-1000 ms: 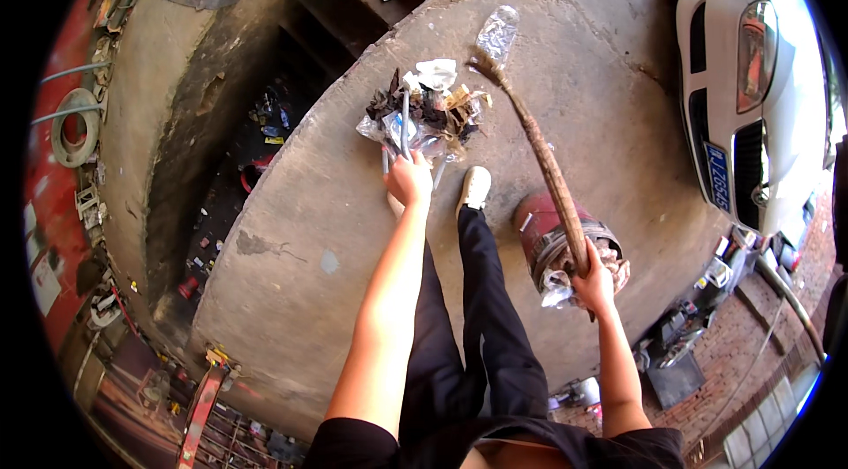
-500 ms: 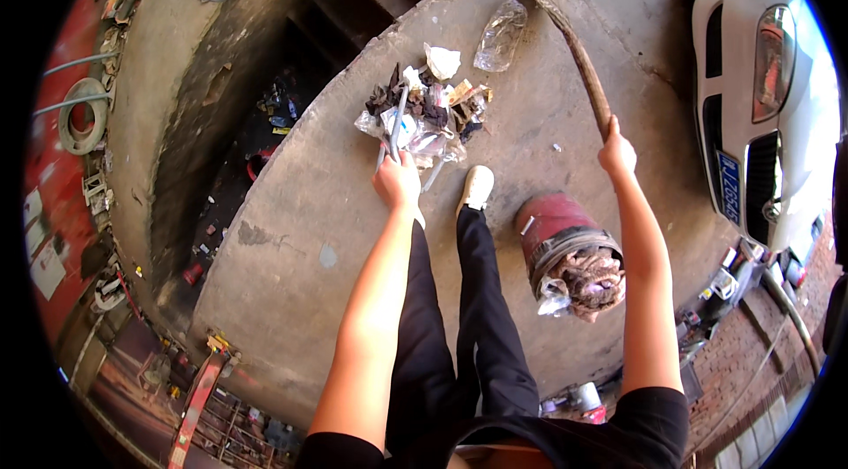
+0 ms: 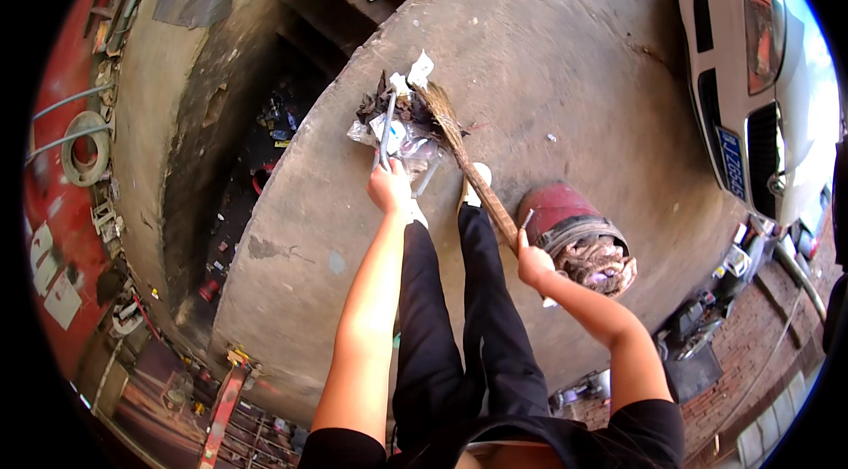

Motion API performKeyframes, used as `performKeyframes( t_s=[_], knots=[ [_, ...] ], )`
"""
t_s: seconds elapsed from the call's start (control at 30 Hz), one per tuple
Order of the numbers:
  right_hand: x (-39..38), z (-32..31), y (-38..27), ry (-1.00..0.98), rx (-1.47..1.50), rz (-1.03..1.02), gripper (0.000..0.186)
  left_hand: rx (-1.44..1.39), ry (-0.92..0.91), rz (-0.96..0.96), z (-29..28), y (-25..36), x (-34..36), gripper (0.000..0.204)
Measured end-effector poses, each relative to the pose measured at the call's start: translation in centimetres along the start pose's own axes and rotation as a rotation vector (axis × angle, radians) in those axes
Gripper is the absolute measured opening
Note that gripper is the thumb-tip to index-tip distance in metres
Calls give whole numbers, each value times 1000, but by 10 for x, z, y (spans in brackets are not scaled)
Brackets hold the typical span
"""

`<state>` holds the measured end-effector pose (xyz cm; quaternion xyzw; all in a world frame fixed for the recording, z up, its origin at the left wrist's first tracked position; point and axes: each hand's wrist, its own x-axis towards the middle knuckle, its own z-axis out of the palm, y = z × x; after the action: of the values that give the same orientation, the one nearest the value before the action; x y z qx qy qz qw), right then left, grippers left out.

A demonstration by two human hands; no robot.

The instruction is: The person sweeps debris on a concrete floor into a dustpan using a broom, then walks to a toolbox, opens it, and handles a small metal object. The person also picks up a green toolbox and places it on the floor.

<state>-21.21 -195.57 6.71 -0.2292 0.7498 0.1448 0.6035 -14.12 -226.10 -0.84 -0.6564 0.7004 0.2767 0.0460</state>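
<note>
My left hand [image 3: 389, 185] is wrapped round the grey metal handle [image 3: 387, 129] of what looks like a dustpan. A heap of litter [image 3: 412, 141], with clear plastic, dark scraps and white paper, lies around the handle and hides most of the pan. My right hand [image 3: 533, 263] grips the stick of a straw broom [image 3: 461, 154], its forefinger stretched along the shaft. The broom's bristles rest against the right side of the litter. Close to my right hand stands a dark red bucket [image 3: 552, 207], stuffed with a crumpled brownish cloth [image 3: 594, 264].
Left of the litter, the concrete floor [image 3: 291, 292] drops off into a deep pit [image 3: 265, 129] with steps at its far end. A white car [image 3: 733, 85] is parked on the right. Loose objects lie along the wall side and at the lower right.
My right hand has come left and nearer, swinging the broom from the far right onto the litter. The clear plastic bottle no longer shows on the floor. My left hand has barely moved.
</note>
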Motion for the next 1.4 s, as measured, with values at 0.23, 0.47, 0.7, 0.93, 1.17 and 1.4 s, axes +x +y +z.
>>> performKeyframes(
  t_s=[0.23,0.47,0.7,0.93,1.17,1.4],
  knots=[
    [-8,-8,-16,-9,95,-41,79,-46,-136,12,-4,-1,4,43],
    [-54,-40,1,152,332,130,79,-179,-235,66,-10,-25,30,41],
    [-83,-90,56,465,243,23,80,-140,-171,55,-12,-21,33,41],
    [52,-184,49,726,-240,-43,65,-92,-166,60,-11,-12,24,41],
    [66,-39,117,490,-287,183,56,-86,-99,5,-13,-5,22,41],
    [7,15,-16,74,268,168,77,7,-43,31,-6,-1,3,39]
  ],
)
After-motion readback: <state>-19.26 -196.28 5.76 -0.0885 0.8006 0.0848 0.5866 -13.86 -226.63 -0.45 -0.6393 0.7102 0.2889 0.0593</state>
